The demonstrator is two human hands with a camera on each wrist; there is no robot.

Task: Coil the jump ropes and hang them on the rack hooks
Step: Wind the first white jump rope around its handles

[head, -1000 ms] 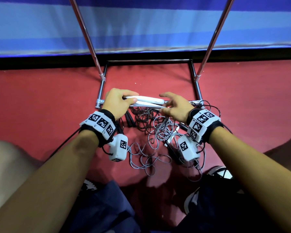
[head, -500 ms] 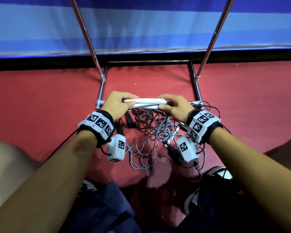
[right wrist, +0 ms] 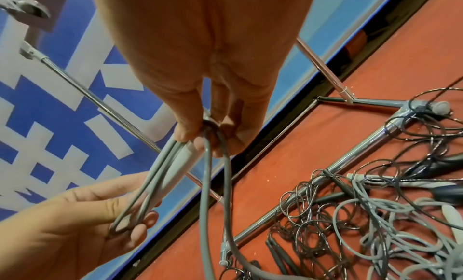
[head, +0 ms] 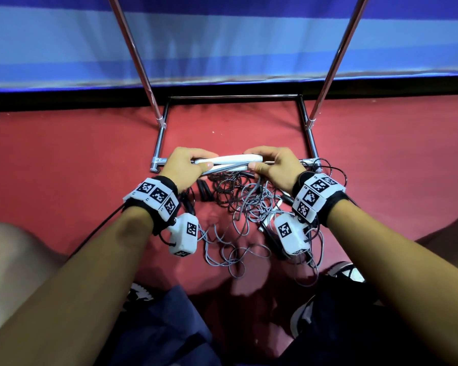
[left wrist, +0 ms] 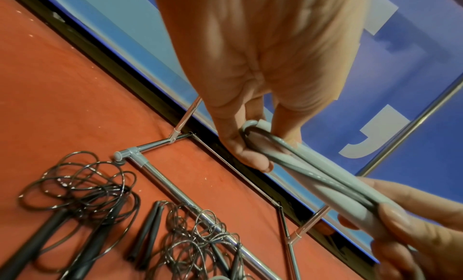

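Two white jump-rope handles [head: 229, 161] lie side by side, level, above the rack's front base bar [head: 308, 161]. My left hand [head: 205, 160] grips their left end and my right hand [head: 251, 159] grips their right end. In the left wrist view my left hand [left wrist: 253, 143] pinches a bend of the grey cord [left wrist: 298, 161] against the handles. Seen from the right wrist, the grey cord [right wrist: 148, 187] runs in loops along the handles between my right hand [right wrist: 205, 135] and my left hand [right wrist: 130, 224]. More of the cord [right wrist: 206, 185] hangs to the floor.
A tangle of grey and black ropes [head: 249, 204] lies on the red floor below my hands, with black handles [left wrist: 142, 230] beside it. Two chrome rack uprights [head: 132, 48] [head: 339, 48] rise in front of a blue banner wall [head: 236, 43]. My knees and shoes frame the pile.
My right hand's fingers have curled round the handles' right end, where they were stretched out before. The two handles now lie closer together and level.
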